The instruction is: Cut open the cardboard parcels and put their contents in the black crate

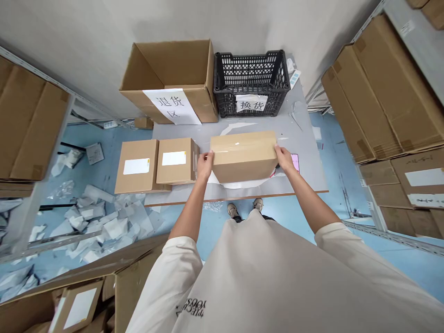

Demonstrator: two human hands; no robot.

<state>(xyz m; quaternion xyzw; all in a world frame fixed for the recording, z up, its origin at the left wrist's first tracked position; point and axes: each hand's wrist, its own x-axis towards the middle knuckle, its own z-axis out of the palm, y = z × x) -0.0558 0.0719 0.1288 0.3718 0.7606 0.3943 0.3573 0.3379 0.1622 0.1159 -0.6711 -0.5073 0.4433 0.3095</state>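
Taped cardboard box (243, 156) on a gray table (301, 138), held tight from both ends: left hand (205, 165) on one end, right hand (284, 158) on the other. Just left of the box, two flat cardboard boxes (176, 173). Behind the box, a black basket (251, 83) and an open cardboard box (169, 78).

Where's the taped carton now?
Head view: the taped carton sits on the grey table between the left hand and right hand, right of two labelled cartons.
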